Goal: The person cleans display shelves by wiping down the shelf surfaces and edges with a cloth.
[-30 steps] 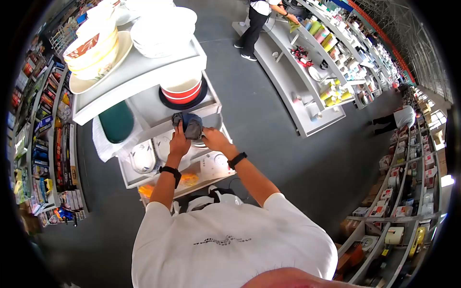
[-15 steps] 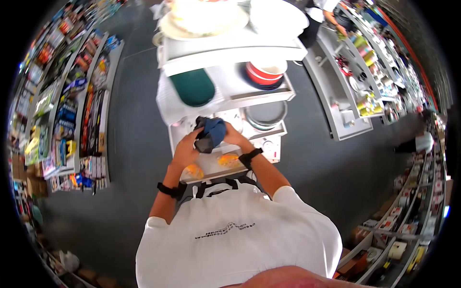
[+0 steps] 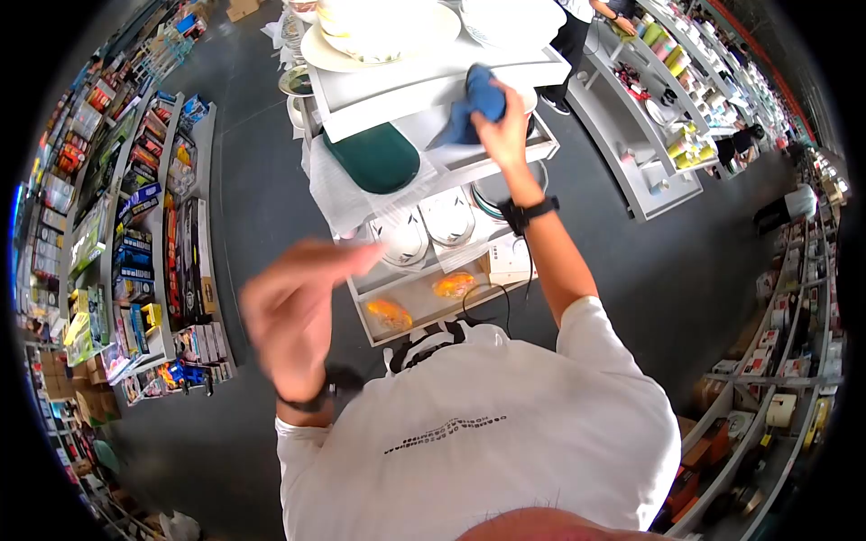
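Observation:
My right hand (image 3: 507, 126) grips a blue cloth (image 3: 488, 97) at the front edge of the upper white shelf (image 3: 424, 97), and part of the cloth hangs down over the level below. My left hand (image 3: 302, 302) is raised at the left, blurred, with its fingers stretched out and nothing in it. Nearest to it are the white patterned plates (image 3: 400, 239) on a lower level. A dark green tray (image 3: 374, 159) lies on white wrapping on the middle level. Large pale dishes (image 3: 383, 45) stand on top.
Orange-yellow packets (image 3: 390, 314) and a white box (image 3: 511, 261) occupy the bottom level. Shelves of boxed goods (image 3: 135, 234) stand left. A person (image 3: 571, 41) is beside the grey display shelves (image 3: 622, 162) at upper right. More racks (image 3: 785, 352) line the right side.
My right hand has carried the blue cloth up to the upper shelf's edge. My left hand has let go of the cloth, moved left and opened.

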The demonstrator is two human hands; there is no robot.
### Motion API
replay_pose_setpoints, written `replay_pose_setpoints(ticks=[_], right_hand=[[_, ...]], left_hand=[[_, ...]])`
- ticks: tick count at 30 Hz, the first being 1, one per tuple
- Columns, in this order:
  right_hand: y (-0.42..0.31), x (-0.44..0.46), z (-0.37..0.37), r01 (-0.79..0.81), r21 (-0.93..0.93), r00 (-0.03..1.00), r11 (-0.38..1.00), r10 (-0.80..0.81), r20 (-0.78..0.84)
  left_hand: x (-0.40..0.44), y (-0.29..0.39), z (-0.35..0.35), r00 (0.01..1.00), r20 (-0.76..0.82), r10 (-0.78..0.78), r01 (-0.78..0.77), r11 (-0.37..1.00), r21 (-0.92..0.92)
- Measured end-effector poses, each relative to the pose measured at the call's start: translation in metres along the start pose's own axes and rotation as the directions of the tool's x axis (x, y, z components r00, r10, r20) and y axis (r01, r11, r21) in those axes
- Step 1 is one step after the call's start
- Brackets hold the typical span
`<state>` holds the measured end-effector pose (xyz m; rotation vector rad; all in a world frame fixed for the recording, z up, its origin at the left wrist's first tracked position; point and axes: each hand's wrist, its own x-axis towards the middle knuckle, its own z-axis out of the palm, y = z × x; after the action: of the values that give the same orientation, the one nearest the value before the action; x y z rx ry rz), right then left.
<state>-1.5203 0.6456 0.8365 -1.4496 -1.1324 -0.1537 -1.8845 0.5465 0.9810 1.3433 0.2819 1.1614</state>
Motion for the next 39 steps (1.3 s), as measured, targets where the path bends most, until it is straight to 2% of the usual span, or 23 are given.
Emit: replay_pose_setpoints(ticks=[1, 2, 4, 5, 6, 9, 10, 12, 13, 15, 17, 19, 20, 23, 26, 29, 31, 33, 35, 36, 37, 39], right_hand=[[-0.019, 0.015, -0.001, 0.022, -0.155, 0.996, 0.988, -0.035, -0.081], [-0.020, 0.026, 0.008, 0.085, -0.217, 0.995, 0.972, -0.095, -0.037], [-0.019, 0.031, 0.037, 0.237, -0.365, 0.970, 0.900, -0.237, 0.046], [-0.020, 0.026, 0.055, 0.326, -0.446, 0.944, 0.834, -0.317, 0.095], [-0.031, 0.016, 0.069, 0.314, -0.446, 0.949, 0.838, -0.282, 0.139], [-0.036, 0.014, 0.067, 0.312, -0.454, 0.947, 0.835, -0.232, 0.224], [-0.035, 0.016, 0.065, 0.320, -0.455, 0.940, 0.831, -0.216, 0.266], [-0.027, 0.026, 0.051, 0.343, -0.526, 0.929, 0.778, -0.197, 0.314], [-0.019, 0.031, 0.045, 0.352, -0.558, 0.923, 0.751, -0.180, 0.339], [0.015, 0.044, 0.039, 0.345, -0.629, 0.937, 0.697, -0.209, 0.281], [0.031, 0.051, 0.027, 0.293, -0.563, 0.955, 0.773, -0.207, 0.212], [0.029, 0.050, 0.024, 0.214, -0.630, 0.975, 0.746, -0.127, 0.181], [0.025, 0.048, 0.028, 0.229, -0.627, 0.971, 0.744, -0.131, 0.200], [0.013, 0.047, 0.032, 0.120, -0.650, 0.983, 0.750, 0.003, 0.185], [0.003, 0.043, 0.043, 0.083, -0.681, 0.988, 0.728, 0.030, 0.153], [-0.022, 0.038, 0.064, 0.146, -0.690, 0.969, 0.709, 0.038, 0.244], [-0.028, 0.030, 0.076, 0.257, -0.658, 0.945, 0.708, -0.043, 0.324], [-0.031, 0.035, 0.048, 0.304, -0.602, 0.915, 0.739, -0.049, 0.401], [-0.005, 0.050, 0.025, 0.207, -0.754, 0.963, 0.623, 0.007, 0.270], [0.003, 0.055, 0.005, 0.120, -0.774, 0.964, 0.622, 0.112, 0.240], [0.015, 0.061, -0.010, 0.087, -0.775, 0.970, 0.626, 0.124, 0.209], [0.044, 0.067, -0.020, 0.150, -0.810, 0.971, 0.567, 0.069, 0.228]], left_hand=[[-0.004, 0.022, 0.013, 0.992, -0.043, 0.116, -0.123, 0.970, -0.209], [-0.003, 0.033, 0.014, 0.973, 0.132, 0.191, -0.088, 0.831, -0.549], [-0.001, 0.053, 0.023, 0.919, 0.198, 0.341, -0.079, 0.651, -0.755], [-0.001, 0.061, 0.033, 0.919, 0.167, 0.357, -0.129, 0.675, -0.727], [0.000, 0.069, 0.043, 0.918, 0.137, 0.371, -0.178, 0.697, -0.695], [0.008, 0.075, 0.062, 0.958, 0.117, 0.261, -0.116, 0.730, -0.674], [0.015, 0.074, 0.061, 0.929, 0.257, 0.267, -0.044, 0.766, -0.641], [0.016, 0.071, 0.051, 0.885, 0.389, 0.256, 0.029, 0.803, -0.595], [0.004, 0.069, 0.039, 0.901, 0.336, 0.274, -0.001, 0.776, -0.630], [-0.019, 0.064, 0.020, 0.925, 0.231, 0.302, -0.063, 0.721, -0.690], [-0.018, 0.056, 0.029, 0.921, 0.216, 0.324, -0.066, 0.677, -0.733], [-0.016, 0.052, 0.033, 0.921, 0.200, 0.334, -0.079, 0.664, -0.744], [-0.016, 0.052, 0.035, 0.920, 0.194, 0.339, -0.081, 0.652, -0.754], [-0.015, 0.054, 0.038, 0.911, 0.198, 0.362, -0.083, 0.630, -0.772], [-0.009, 0.057, 0.040, 0.901, 0.218, 0.376, -0.065, 0.613, -0.788], [0.004, 0.061, 0.043, 0.890, 0.256, 0.377, -0.029, 0.607, -0.794], [0.009, 0.063, 0.044, 0.881, 0.274, 0.386, -0.017, 0.604, -0.796], [0.014, 0.066, 0.044, 0.868, 0.292, 0.402, -0.011, 0.604, -0.797], [0.017, 0.066, 0.041, 0.858, 0.306, 0.412, -0.008, 0.607, -0.795], [0.018, 0.066, 0.039, 0.853, 0.308, 0.421, -0.006, 0.598, -0.802], [0.019, 0.064, 0.037, 0.844, 0.306, 0.440, 0.001, 0.570, -0.821], [0.034, 0.050, 0.026, 0.809, 0.312, 0.499, 0.078, 0.434, -0.897]])
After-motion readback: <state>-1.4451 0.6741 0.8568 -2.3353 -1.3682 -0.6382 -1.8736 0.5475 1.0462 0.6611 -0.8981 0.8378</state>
